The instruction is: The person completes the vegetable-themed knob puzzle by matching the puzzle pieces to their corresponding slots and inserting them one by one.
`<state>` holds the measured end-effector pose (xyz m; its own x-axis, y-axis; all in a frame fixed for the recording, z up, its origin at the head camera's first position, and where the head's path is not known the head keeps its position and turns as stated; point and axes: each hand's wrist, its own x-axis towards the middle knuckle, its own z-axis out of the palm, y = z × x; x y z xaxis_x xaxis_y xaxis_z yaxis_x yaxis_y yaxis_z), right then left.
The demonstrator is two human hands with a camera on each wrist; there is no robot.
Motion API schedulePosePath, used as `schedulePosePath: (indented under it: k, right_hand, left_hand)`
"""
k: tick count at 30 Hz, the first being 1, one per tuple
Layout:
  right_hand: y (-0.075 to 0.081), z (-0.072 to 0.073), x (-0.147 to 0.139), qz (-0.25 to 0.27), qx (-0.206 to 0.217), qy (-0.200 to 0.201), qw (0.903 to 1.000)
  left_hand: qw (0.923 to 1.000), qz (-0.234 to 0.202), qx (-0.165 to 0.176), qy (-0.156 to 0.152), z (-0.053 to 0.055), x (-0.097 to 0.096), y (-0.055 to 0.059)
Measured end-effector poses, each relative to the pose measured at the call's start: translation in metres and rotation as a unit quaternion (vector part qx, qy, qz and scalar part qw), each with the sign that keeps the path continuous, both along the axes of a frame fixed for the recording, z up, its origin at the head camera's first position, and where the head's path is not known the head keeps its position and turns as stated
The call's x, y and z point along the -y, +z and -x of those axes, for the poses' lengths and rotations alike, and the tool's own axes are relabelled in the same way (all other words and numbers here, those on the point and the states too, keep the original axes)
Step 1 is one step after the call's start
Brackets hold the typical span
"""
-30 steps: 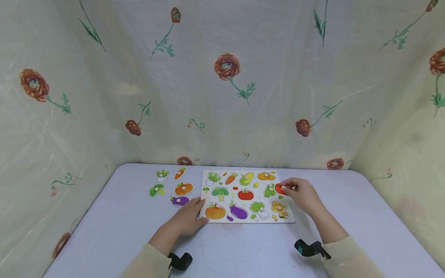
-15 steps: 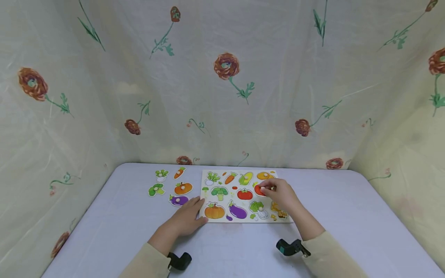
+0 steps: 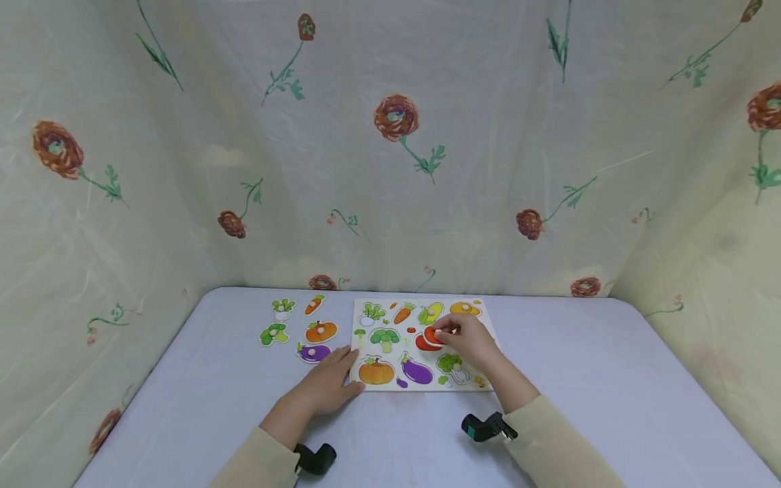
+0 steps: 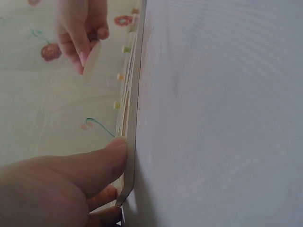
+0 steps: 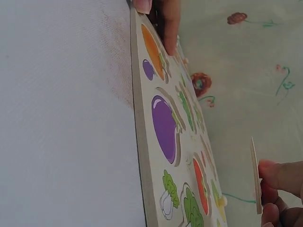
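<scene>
My right hand (image 3: 468, 337) pinches a red tomato puzzle piece (image 3: 432, 335) by its knob, above the board's tomato recess (image 3: 424, 345). In the right wrist view that piece (image 5: 255, 175) appears edge-on in the air, apart from the board. The white vegetable puzzle board (image 3: 365, 348) lies flat on the table. At its near left corner my left hand (image 3: 329, 383) holds it, thumb (image 4: 111, 158) on the front edge and fingers on the left side. Knobbed pieces fill several recesses at the back, including the corn (image 3: 430, 313). The right hand hides the board's right part.
Left of the board lie loose knobbed pieces: a turnip (image 3: 283, 309), a carrot (image 3: 314, 304), a broccoli (image 3: 274, 334), a pumpkin (image 3: 321, 331) and an eggplant (image 3: 314, 352) close to the left hand. A flowered curtain (image 3: 476, 203) stands behind the white table (image 3: 610, 379).
My right hand has carried the tomato piece leftward across the board, from its right edge to over the tomato recess. The left hand has stayed at the corner.
</scene>
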<state>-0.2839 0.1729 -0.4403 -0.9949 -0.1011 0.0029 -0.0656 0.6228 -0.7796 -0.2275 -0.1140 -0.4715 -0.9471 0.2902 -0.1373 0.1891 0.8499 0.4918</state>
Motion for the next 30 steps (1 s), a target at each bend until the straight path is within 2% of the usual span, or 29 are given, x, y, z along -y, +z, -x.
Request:
schedulePosePath:
  k: [10, 17, 30]
  right_hand:
    - [-0.012, 0.010, 0.013, -0.016, 0.020, 0.001, 0.9997]
    - [-0.021, 0.016, 0.017, -0.029, 0.048, -0.022, 0.9982]
    - [-0.026, 0.021, 0.021, -0.061, 0.044, -0.029, 0.9967]
  left_hand:
    - [1.0000, 0.001, 0.001, 0.002, 0.000, -0.001, 0.000]
    - [1.0000, -0.002, -0.002, 0.001, -0.001, 0.000, 0.002]
    - [0.9999, 0.001, -0.009, -0.006, 0.000, 0.000, 0.001]
